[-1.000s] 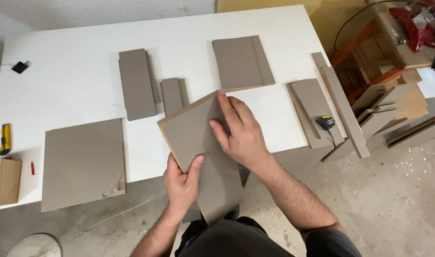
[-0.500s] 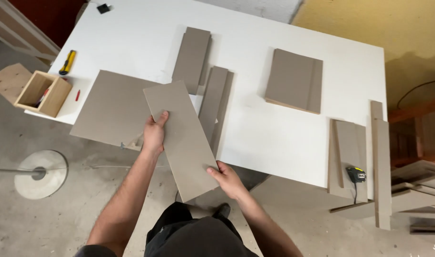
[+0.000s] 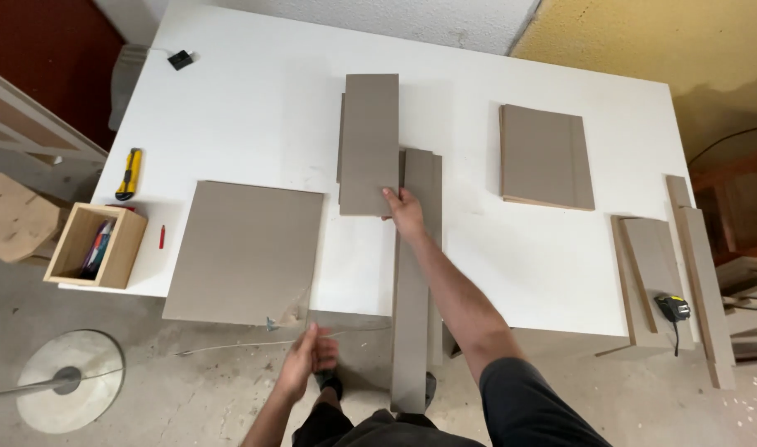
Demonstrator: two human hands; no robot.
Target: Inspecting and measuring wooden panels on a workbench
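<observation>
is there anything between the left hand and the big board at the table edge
Nothing visible. The left hand hangs empty just below the table edge, close under the near right corner of the big board, with only bare floor between them. The right hand rests apart on the long board.

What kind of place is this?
Likely a home woodworking shop: cut grey-brown boards laid out on a white table, a tape measure, a yellow utility knife, and offcuts over a bare concrete floor.

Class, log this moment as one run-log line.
right hand: on long grey-brown board overhanging white table | left hand: empty, below table edge | beside: shorter grey-brown panel
</observation>
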